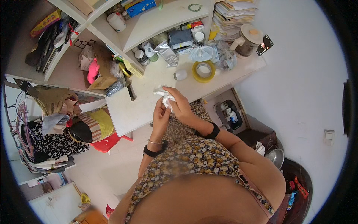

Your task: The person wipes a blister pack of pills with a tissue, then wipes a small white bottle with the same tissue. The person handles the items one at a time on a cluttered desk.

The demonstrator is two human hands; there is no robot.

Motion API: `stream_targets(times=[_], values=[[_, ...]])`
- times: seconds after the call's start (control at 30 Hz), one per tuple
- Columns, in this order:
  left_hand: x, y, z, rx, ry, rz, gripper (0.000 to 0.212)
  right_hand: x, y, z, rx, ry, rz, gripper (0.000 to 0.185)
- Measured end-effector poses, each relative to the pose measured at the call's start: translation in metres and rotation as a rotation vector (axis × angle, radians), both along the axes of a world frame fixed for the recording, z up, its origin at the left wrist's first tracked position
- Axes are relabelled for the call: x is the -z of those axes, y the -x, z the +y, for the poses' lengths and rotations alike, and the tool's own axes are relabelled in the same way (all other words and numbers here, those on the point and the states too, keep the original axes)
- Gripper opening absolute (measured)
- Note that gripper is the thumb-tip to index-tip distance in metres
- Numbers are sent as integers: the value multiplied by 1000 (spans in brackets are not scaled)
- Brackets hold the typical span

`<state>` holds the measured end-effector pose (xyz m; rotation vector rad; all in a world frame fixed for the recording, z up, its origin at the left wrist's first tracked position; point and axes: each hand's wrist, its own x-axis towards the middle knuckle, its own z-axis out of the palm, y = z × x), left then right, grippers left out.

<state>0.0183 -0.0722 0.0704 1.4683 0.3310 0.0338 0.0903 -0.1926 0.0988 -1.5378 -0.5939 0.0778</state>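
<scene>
Both of my hands meet just above the front edge of a white desk (pixel 123 114). Between them is a crumpled white tissue (pixel 165 95). My left hand (pixel 161 112) pinches its lower part with the fingertips. From the right, my right hand (pixel 180 103) grips its upper side, fingers curled over it. Beyond the hands, a roll of yellow-edged packing tape (pixel 203 71) lies flat on the desk. A small white rounded object (pixel 180 74) rests left of the tape. Farther left lies a dark-handled tool (pixel 131 91), its other end partly hidden.
At the desk's back stand bottles (pixel 142 57), a silver foil packet (pixel 167 53) and plastic bags (pixel 225 56). A lidded glass pitcher (pixel 247 40) and a phone (pixel 265 45) are at the right end. A cardboard box (pixel 102 67) fills a left shelf. Below right is a waste bin (pixel 229 114).
</scene>
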Motion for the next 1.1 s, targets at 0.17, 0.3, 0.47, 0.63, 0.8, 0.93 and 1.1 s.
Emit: stream_targets(times=[0.17,0.3,0.47,0.63,0.8,0.93,1.1], values=[[7,-1,-1,110,132,-56,51,25,-14,0,-91,-58,300,31],[2,-3,-4,141,165,-7,60,48,-16,2,-28,-215,496,28],[-9,-4,-10,155,202,37,61,41,-14,-1,48,-415,707,28],[0,0,-8,163,233,-14,62,43,-10,-1,41,-417,706,27],[2,6,-4,130,192,-60,61,47,-5,10,63,-332,604,30],[7,10,3,110,197,-86,59,46,2,17,52,-229,444,28],[-4,14,3,-36,451,-84,54,40,6,21,56,-252,513,27]])
